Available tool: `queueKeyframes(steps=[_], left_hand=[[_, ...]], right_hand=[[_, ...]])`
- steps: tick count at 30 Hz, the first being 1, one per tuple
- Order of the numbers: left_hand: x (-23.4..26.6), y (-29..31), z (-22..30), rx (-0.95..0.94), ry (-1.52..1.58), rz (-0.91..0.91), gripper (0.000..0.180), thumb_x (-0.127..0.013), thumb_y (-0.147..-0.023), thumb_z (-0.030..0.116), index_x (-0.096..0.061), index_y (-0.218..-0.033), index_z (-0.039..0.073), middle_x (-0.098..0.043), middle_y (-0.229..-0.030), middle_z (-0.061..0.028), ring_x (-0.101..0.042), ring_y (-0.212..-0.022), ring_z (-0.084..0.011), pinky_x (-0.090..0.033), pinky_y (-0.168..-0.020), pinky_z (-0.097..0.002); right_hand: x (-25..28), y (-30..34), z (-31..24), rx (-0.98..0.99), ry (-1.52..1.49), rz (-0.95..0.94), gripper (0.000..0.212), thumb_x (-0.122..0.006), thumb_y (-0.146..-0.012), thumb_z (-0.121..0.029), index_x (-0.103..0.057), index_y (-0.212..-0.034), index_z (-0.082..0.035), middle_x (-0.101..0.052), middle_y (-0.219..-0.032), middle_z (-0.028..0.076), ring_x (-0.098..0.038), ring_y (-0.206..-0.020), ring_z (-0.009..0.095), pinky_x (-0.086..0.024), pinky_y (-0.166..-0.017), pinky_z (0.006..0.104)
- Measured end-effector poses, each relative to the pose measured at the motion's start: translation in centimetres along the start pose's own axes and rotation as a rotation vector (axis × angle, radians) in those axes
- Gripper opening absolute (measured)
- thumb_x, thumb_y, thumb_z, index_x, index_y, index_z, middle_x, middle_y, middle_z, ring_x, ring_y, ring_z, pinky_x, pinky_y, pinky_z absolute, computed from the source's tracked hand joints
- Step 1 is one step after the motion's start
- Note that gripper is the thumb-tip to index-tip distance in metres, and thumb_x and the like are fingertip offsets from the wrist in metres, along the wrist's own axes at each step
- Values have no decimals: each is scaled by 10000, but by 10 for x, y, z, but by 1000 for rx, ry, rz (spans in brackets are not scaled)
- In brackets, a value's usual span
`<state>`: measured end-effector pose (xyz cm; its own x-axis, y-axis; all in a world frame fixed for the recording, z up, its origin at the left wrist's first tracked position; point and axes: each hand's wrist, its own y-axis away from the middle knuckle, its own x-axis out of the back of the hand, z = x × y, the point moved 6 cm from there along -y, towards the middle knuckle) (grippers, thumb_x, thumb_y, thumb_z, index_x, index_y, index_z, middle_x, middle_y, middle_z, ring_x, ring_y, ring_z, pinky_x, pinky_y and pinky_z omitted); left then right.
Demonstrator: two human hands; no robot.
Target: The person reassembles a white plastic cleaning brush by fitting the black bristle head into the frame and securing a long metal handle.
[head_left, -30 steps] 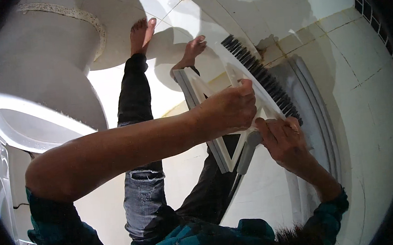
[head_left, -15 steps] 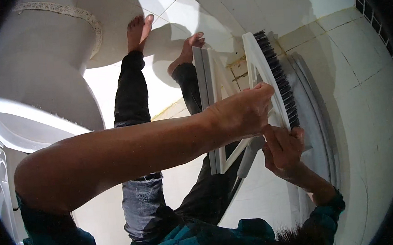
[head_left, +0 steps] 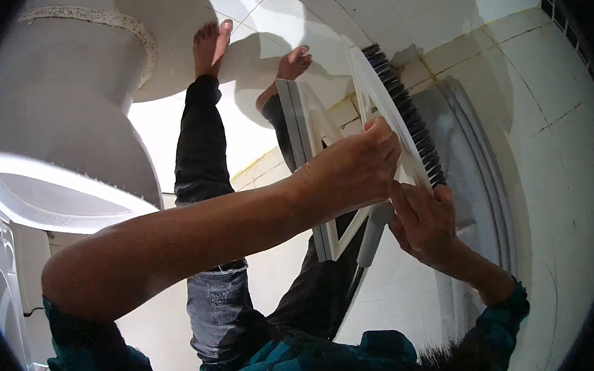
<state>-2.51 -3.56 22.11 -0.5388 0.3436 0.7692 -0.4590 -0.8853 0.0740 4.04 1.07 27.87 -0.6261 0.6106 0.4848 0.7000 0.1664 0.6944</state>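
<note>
A white floor brush [head_left: 378,100] with black bristles along its right side is held up in front of me. On its left, a squeegee [head_left: 298,127] with a grey blade joins the same white frame. My left hand [head_left: 354,164] reaches across from the left, its fingers closed on the white brush frame. Below it, my right hand [head_left: 425,221] is closed around the lower end of the brush head, its thumb side near my left fingers. A grey handle joint [head_left: 375,235] hangs beneath the frame, and its thin pole runs down toward my lap. My left palm covers part of the frame.
A white toilet [head_left: 65,126] stands to the left, close to my left arm. My bare feet [head_left: 211,47] rest on the tiled floor [head_left: 261,15] ahead. Behind the brush, on the right, lies a grey curved thing [head_left: 478,166] whose kind I cannot make out.
The brush head has shifted a little to the left and tilted slightly, with both hands moving along with it. Both hands keep hold of it.
</note>
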Motion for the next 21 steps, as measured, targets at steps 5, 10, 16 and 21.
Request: queueKeyframes(steps=[5,10,16,21], left_hand=[[-2,1,7,126,53,23,272,-726,-611,200,-623,-854,131,-563,-834,2,-519,-933,-161,-303,-935,-351],[-14,4,13,116,424,168,212,-698,-623,158,-614,-811,109,-548,-834,-12,-527,-923,-166,-296,-1005,-394],[-21,12,11,137,570,361,192,-677,-635,111,-600,-806,72,-528,-789,-13,-547,-870,-147,-330,-1015,-418],[-38,14,9,50,496,254,220,-684,-630,116,-594,-826,71,-535,-798,-11,-546,-879,-156,-331,-1017,-414]], right_hand=[[1,5,-5,16,89,36,436,-592,-741,-122,-491,-1137,31,-499,-765,65,-488,-636,148,-328,-585,327],[-6,14,-10,65,111,25,380,-565,-763,-112,-518,-1103,48,-519,-724,83,-490,-579,142,-327,-564,310],[-17,13,-9,140,129,97,387,-579,-737,-102,-528,-1081,68,-497,-679,76,-472,-560,130,-308,-535,297],[-28,0,-10,-30,-25,154,385,-603,-723,-111,-538,-1062,60,-470,-659,46,-450,-546,126,-287,-543,304]])
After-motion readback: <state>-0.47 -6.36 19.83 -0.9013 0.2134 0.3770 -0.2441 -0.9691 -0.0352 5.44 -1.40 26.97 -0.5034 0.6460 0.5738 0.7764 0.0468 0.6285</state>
